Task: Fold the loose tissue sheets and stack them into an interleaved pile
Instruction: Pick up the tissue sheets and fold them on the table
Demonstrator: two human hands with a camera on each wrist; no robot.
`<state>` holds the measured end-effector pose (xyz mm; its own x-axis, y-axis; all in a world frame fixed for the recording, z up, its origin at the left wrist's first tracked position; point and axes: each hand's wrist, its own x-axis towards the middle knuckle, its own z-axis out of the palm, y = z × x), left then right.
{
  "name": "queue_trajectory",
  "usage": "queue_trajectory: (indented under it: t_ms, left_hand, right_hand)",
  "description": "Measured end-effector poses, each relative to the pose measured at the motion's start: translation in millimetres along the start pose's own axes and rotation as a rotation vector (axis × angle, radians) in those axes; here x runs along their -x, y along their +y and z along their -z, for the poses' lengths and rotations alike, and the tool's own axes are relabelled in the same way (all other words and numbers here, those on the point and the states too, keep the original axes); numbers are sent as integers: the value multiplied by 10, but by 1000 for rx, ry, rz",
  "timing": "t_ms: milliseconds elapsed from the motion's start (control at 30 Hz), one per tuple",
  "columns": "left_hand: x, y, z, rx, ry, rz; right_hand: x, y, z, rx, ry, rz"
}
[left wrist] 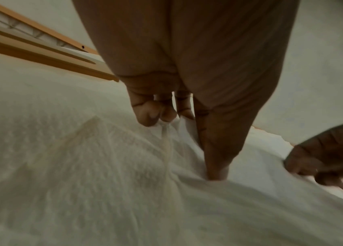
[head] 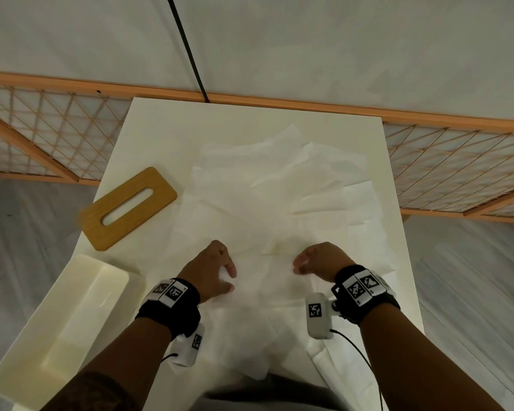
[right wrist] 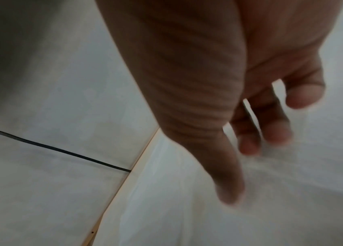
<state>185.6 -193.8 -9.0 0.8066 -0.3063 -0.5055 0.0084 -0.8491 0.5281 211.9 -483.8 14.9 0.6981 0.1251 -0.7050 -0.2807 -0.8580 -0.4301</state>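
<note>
Several loose white tissue sheets [head: 267, 185] lie overlapping across the white table [head: 149, 134]. Both hands are on the nearest tissue sheet [head: 264, 280] at the table's front. My left hand [head: 220, 271] pinches a pleat of that sheet [left wrist: 166, 133] between curled fingers [left wrist: 149, 114], and its thumb presses down on the tissue. My right hand [head: 309, 262] is curled at the sheet's right part. Its blurred thumb and fingertips [right wrist: 275, 133] close on the tissue [right wrist: 292, 183]. The sheet bulges up between the two hands.
A wooden lid with a long slot [head: 128, 207] lies on the table's left side. An open white box [head: 57, 330] sits at the front left corner. A wooden lattice frame [head: 42, 137] lies on the floor behind the table. A black cable [head: 187, 48] runs to the table's far edge.
</note>
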Motion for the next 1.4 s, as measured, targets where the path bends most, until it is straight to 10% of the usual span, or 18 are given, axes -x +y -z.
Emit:
queue_trajectory:
  t_ms: [167, 600, 800, 967, 1200, 1400]
  left_hand:
    - [-12, 35, 53, -73, 12, -22]
    - [-85, 121, 83, -247, -16, -115]
    - [-81, 90, 43, -220, -2, -112]
    - [-147, 54, 42, -195, -44, -108]
    - [-236, 103, 403, 526, 328, 239]
    - [-294, 195, 574, 1259, 129, 208]
  right_hand:
    - [-295, -328, 111, -334, 356, -48]
    - [-724, -721, -40, -233, 137, -159]
    - [-705, -604, 53, -938, 258, -157]
    - [-577, -638, 58, -1004, 178, -86]
    - [-404, -474, 242, -964, 158, 114]
    - [-170, -340, 431, -853, 78, 246]
